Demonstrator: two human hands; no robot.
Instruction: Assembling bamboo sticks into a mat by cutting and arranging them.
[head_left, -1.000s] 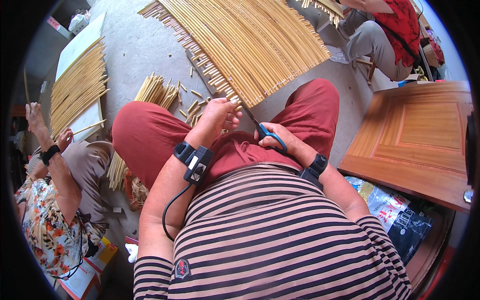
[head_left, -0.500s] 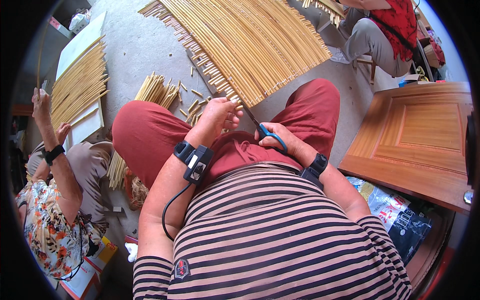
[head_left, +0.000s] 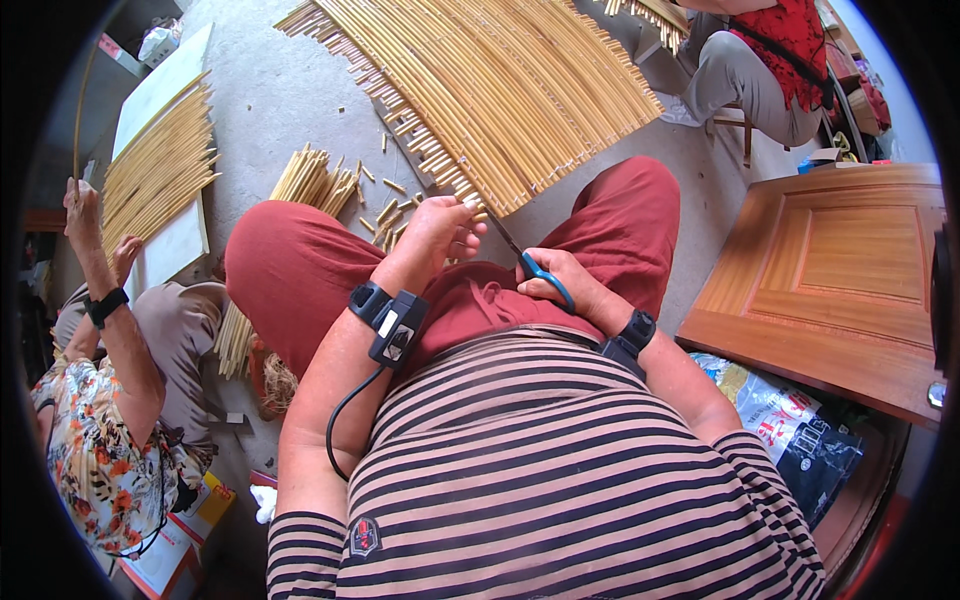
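A large mat of yellowish bamboo sticks (head_left: 500, 90) reaches from the far side to between my knees, its stick ends uneven along the left edge. At its near corner my left hand (head_left: 440, 232) is closed, thumb and fingers pinching the stick ends. My right hand (head_left: 558, 277) grips the looped blue handle of what looks like a narrow hand saw (head_left: 510, 240). Its dark blade points up and left to that same corner, beside my left fingertips. The blade's teeth are too small to see, and its tip is hidden against the sticks.
Short bamboo offcuts (head_left: 388, 212) and a bundle of sticks (head_left: 312, 182) lie by my left knee. At left, a person (head_left: 120, 350) holds a long stick beside a board of sticks (head_left: 160, 165). Another person (head_left: 765, 75) sits far right. A wooden door panel (head_left: 830, 290) stands at right.
My right hand and the saw have drawn back slightly toward me, down and right. My left hand stays at the mat's corner. The person at far right has shifted a little.
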